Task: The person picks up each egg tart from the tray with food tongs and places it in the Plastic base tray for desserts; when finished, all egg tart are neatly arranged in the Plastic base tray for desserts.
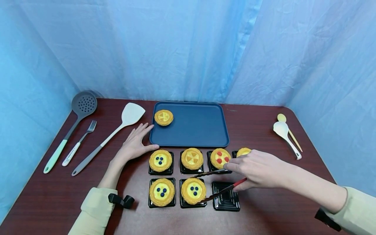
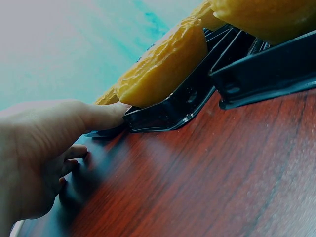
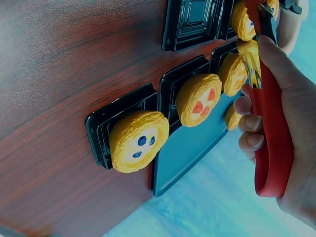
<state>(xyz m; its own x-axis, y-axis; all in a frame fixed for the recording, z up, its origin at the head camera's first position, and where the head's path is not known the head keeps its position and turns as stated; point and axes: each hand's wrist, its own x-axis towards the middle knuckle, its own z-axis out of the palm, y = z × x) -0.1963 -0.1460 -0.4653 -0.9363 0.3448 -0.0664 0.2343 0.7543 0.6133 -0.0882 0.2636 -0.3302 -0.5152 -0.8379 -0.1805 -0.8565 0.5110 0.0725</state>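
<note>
My right hand point(image 1: 258, 168) holds a pair of tongs with red handles point(image 3: 275, 128). Their dark arms reach left, on either side of a blueberry-topped egg tart point(image 1: 193, 191) in the middle of the front row. Whether the tips press on that tart cannot be told. The tart sits in its black plastic base point(image 1: 183, 205). My left hand point(image 1: 136, 143) has its fingers spread at the left edge of the blue tray point(image 1: 199, 127); its thumb lies by the tray's near corner, close to another blueberry tart point(image 1: 160, 160). One yellow-topped tart point(image 1: 164, 117) lies on the tray.
Tarts with strawberry point(image 1: 221, 158) and yellow point(image 1: 192, 159) toppings stand in the back row. A bare black base point(image 1: 226, 195) is at front right. A skimmer point(image 1: 84, 103), fork point(image 1: 79, 143) and spatula point(image 1: 133, 114) lie left; a white spoon point(image 1: 282, 129) and wooden spoon point(image 1: 281, 117) lie right.
</note>
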